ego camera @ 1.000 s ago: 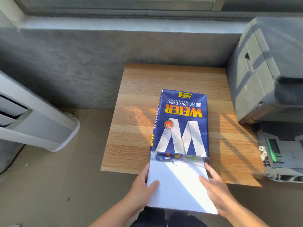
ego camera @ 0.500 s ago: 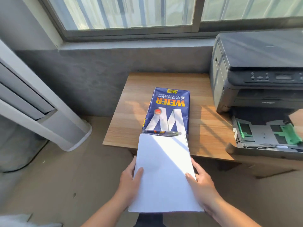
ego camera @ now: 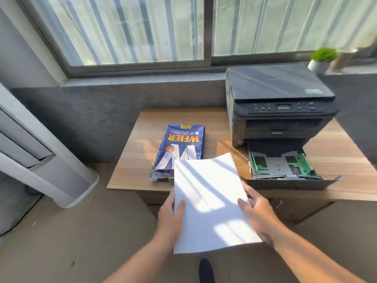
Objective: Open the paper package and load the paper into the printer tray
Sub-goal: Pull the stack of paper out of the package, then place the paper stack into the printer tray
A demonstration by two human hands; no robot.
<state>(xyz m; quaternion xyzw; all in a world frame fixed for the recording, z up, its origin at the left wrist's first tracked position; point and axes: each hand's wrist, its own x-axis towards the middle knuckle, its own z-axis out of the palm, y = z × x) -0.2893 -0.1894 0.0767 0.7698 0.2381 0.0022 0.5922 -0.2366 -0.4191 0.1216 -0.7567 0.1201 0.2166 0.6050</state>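
A white stack of paper [ego camera: 208,201] is fully out of the package and held in the air over the table's front edge. My left hand [ego camera: 170,219] grips its left side and my right hand [ego camera: 258,217] grips its right side. The blue paper package [ego camera: 179,144] lies on the wooden table [ego camera: 134,160], its torn near end open and flattened. The black printer [ego camera: 279,107] stands at the right, and its paper tray [ego camera: 279,166] with green guides is pulled out, just right of the stack's far corner.
A white floor-standing air conditioner [ego camera: 40,160] stands at the left. A window [ego camera: 142,29] and grey ledge run behind the table. A small potted plant [ego camera: 323,57] sits on the ledge at the far right. My shoe [ego camera: 206,270] shows on the floor below.
The stack has come fully out of the package and shifted right toward the tray, rotated slightly. The view has lifted and pulled back, showing the whole printer.
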